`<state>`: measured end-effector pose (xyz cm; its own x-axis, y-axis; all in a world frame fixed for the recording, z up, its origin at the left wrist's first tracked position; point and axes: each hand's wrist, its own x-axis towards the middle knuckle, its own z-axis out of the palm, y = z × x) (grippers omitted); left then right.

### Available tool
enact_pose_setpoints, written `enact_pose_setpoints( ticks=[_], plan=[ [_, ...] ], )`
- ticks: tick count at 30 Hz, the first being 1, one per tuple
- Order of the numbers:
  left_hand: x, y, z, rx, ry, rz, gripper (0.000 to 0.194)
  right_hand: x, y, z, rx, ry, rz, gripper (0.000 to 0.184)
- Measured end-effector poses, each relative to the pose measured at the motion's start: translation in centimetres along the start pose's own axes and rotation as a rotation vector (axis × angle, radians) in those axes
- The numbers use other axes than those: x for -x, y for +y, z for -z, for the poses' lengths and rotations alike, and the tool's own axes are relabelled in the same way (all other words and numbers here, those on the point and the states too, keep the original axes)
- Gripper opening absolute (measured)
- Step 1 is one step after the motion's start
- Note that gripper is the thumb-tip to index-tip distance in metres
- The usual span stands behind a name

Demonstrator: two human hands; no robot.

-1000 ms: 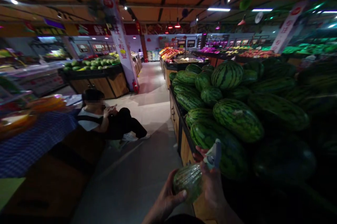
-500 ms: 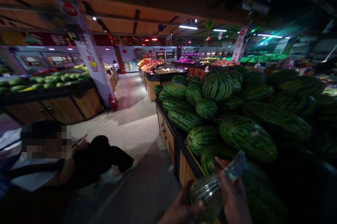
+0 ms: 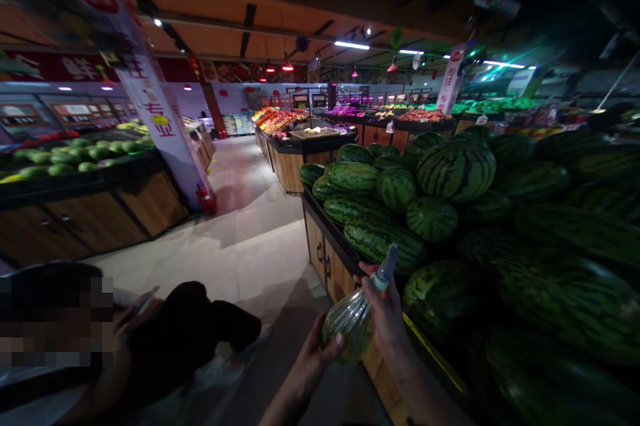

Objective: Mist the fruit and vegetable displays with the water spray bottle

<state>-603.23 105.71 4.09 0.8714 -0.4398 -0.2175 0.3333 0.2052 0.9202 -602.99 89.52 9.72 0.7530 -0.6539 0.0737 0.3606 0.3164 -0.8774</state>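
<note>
"Spray bottle (image 3: 350, 327) of clear ribbed plastic: where is it?"

"Held in front of the wearer, between both hands. Left hand (image 3: 319, 351) cups the round body from below and the side, with its fingers curled against the plastic. Right hand (image 3: 384, 311) clasps the upper part, just under the slim nozzle (image 3: 389, 269)."

"What's nearest?"

"Striped watermelons (image 3: 455, 171), heaped on a wood-fronted display stand (image 3: 327, 266) just beside the right hand."

"And beyond?"

"A seated person (image 3: 190, 339) in black at lower left, well apart from the bottle, then a red fire extinguisher (image 3: 206, 199) by a pillar (image 3: 165, 153)."
</note>
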Motion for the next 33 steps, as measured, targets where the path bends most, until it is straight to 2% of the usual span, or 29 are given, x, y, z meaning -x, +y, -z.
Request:
enact_pose_setpoints(
  ticks=[3,6,12,15,17,25,28,33],
  plan=[
    [-2.1,1.9,1.6,-0.039,-0.018,-0.017,0.098,-1.4,1.1,-1.6,-0.045,0.02,-0.01,0.047],
    [-4.8,2.6,2.0,-0.054,-0.162,0.005,0.103,-2.9,1.8,-1.2,-0.029,0.088,-0.009,0.052],
    [-11.9,0.9,1.8,-0.042,-0.421,0.092,0.108,-5.9,4.4,1.6,0.038,0.28,0.035,0.056],
    [-15.7,0.8,2.1,-0.038,-0.511,0.099,0.101,-8.5,6.4,1.7,0.047,0.313,0.036,0.056],
    [-18.1,1.3,2.8,-0.071,-0.524,0.111,0.096,-10.6,7.5,0.9,0.043,0.308,0.009,0.059],
    [-26.6,3.6,7.1,-0.133,-0.457,0.183,0.109,-18.4,9.8,-5.0,0.024,0.207,-0.05,0.058],
    [-29.1,5.0,7.0,-0.14,-0.48,0.164,0.113,-20.5,10.2,-5.5,0.012,0.219,-0.056,0.063],
    [-32.1,8.7,5.3,-0.093,-0.557,0.191,0.109,-23.5,10.6,-5.0,0.052,0.287,-0.034,0.06]
  ],
)
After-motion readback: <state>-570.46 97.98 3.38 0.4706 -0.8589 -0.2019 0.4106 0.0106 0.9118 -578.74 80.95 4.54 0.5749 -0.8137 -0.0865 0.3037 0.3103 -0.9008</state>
